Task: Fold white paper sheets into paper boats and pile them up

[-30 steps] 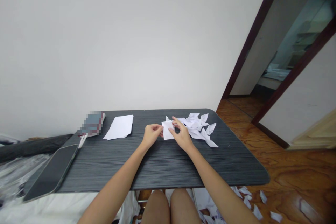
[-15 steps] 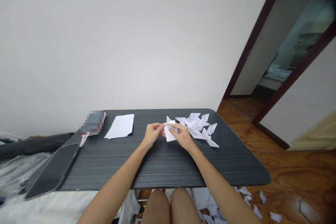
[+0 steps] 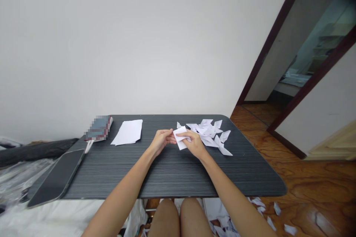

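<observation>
A small folded square of white paper (image 3: 181, 145) is pinched in my right hand (image 3: 195, 143), thumb on top and fingers partly hidden. It is held a little above the table, tilted. At its left edge is my left hand (image 3: 161, 142), its thumb and fingers stretched toward the paper and slightly apart. The fingertips meet or nearly meet the edge; contact is hard to make out. Just beyond and right of my right hand lies a loose pile of folded white paper pieces (image 3: 205, 130), pointed at their ends. One small folded point (image 3: 178, 124) shows behind the held paper.
A stack of white sheets (image 3: 128, 132) lies on the dark table (image 3: 111, 177), left of my hands. Further left are a blurred-out book-like item (image 3: 98, 127) and a dark tablet-like slab (image 3: 57, 177) at the edge. Paper scraps (image 3: 290, 229) litter the floor. A wall stands behind.
My left thumb has drawn back from the face of the folded paper to its left edge. The paper has turned slightly in my right hand, which keeps its pinch.
</observation>
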Demonstrator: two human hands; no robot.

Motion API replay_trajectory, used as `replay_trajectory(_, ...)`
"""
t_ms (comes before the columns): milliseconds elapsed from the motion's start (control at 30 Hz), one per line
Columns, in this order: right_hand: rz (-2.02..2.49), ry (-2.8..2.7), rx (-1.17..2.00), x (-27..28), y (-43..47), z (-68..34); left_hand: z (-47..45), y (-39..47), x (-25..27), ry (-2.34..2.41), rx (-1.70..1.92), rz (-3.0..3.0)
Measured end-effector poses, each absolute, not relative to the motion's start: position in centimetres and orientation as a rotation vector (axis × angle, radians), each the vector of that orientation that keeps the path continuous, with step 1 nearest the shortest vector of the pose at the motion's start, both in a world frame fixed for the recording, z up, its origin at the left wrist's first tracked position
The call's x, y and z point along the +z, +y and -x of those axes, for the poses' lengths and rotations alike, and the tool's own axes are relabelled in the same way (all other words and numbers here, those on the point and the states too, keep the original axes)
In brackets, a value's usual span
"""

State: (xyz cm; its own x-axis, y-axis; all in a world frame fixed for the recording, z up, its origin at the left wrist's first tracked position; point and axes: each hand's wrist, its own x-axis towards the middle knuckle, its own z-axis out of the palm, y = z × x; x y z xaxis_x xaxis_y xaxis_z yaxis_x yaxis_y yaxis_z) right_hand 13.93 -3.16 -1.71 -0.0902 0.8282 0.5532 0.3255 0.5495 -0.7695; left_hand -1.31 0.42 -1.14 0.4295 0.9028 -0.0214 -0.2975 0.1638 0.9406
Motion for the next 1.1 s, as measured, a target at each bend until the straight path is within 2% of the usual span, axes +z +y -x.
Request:
replay_trajectory(333,0.957,-1.635,0.610,-1.4,-3.4,-13.9,1.2,0.1,-0.9,0.765,0.985,-1.244)
replay_trajectory(567,0.842,-1.490,1.119,-1.5,-3.4,-14.0,1.3,-0.5,-0.2,0.819,1.052,-1.527)
replay_trajectory(1100,0.674,-1.252,1.580,-1.6,-3.6,-13.0,1.8,-0.4,-0.1,0.819,1.008,-1.614)
